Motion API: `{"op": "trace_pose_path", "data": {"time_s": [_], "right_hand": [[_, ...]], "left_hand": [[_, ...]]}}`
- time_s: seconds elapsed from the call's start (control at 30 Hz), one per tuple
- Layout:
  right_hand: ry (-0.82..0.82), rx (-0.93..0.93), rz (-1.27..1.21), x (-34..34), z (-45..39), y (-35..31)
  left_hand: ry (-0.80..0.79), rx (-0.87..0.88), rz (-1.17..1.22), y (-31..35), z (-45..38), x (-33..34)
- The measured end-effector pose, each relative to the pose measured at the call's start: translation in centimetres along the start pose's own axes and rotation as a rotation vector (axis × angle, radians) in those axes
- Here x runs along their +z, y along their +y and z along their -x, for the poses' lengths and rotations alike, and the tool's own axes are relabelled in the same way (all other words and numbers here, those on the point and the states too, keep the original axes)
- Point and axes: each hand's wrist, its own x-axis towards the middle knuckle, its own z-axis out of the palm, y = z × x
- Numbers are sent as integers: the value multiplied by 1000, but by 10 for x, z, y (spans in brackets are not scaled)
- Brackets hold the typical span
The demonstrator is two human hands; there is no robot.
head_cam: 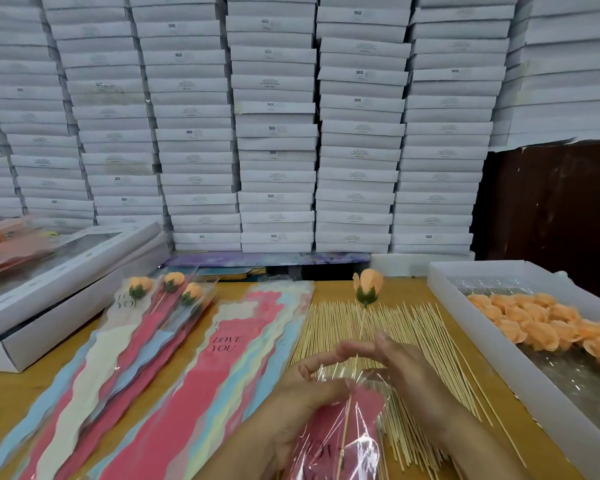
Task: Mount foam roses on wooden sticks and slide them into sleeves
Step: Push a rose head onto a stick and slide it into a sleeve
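orange foam rose (368, 285) on its wooden stick (347, 419) is standing partly inside the clear sleeve (340, 431), the left hand (302, 396) and right hand (404, 370) both gripping the sleeve's mouth.

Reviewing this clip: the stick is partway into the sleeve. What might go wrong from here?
1. The rose is wider than the crinkled sleeve mouth that the left hand holds; it may snag or crush petals.
2. The thin stick, guided by the right hand, might pierce the film.
3. The loose sticks lying underneath could get knocked about.
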Motion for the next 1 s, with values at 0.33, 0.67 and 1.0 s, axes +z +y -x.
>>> {"op": "trace_pose_path", "data": {"time_s": [0.33,0.67,1.0], "right_hand": [[115,-65,-62,-3,-2,1],[31,-26,9,-1,-1,0],[103,-45,-52,0,-1,-1]], "left_hand": [[7,-5,-2,-4,-3,2],[63,-1,0,-4,-5,-1],[47,-21,-28,-5,-5,-2]]}}
